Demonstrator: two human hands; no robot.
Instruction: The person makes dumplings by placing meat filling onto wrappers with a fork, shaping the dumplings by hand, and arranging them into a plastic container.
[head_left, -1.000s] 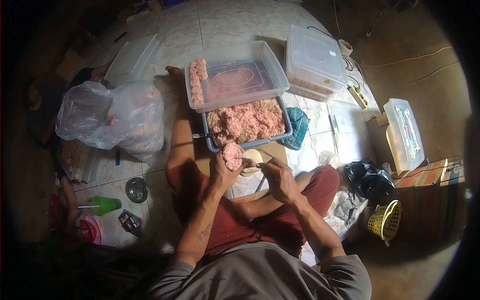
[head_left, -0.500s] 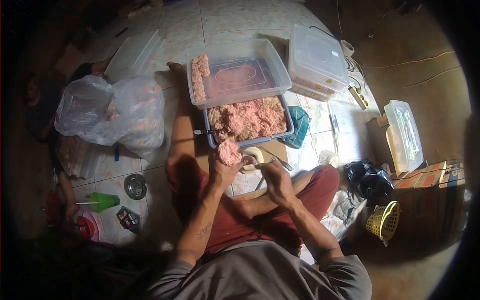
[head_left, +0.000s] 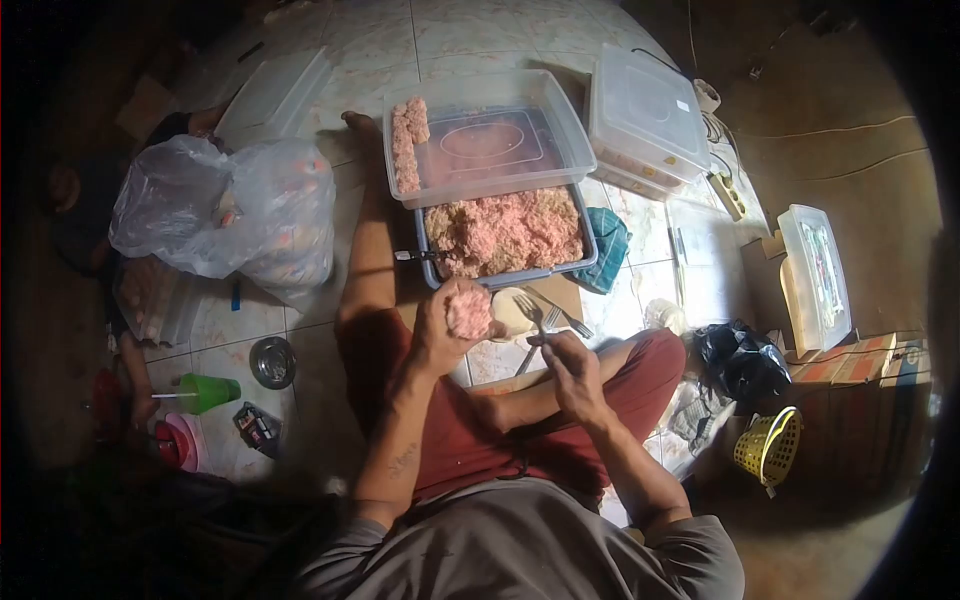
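My left hand (head_left: 438, 338) is closed round a lump of pink, minced-looking mixture (head_left: 469, 314). In my right hand (head_left: 574, 374) is a metal fork (head_left: 537, 320), tines pointing up and away from me. A cream-coloured bowl (head_left: 510, 318) lies between the hands, partly behind the fork; its contents are unclear. Just beyond, a blue-grey tub (head_left: 592, 238) is heaped with the same pink and brownish mixture (head_left: 505, 232). A clear plastic container (head_left: 490, 182) rests over the tub's far part, with shaped pieces of mixture (head_left: 405, 150) along its left side.
More forks (head_left: 567, 316) lie on cardboard by the bowl. A green cloth (head_left: 602, 250) and a lidded clear box (head_left: 645, 120) are to the right. At left stand a stuffed plastic bag (head_left: 285, 225), a green cup (head_left: 208, 393) and another person's hand (head_left: 143, 405).
The fork has come up into clear view in my right hand, which has shifted slightly right and down. My left hand still holds the lump, now slightly lower and turned. The whole view has shifted slightly.
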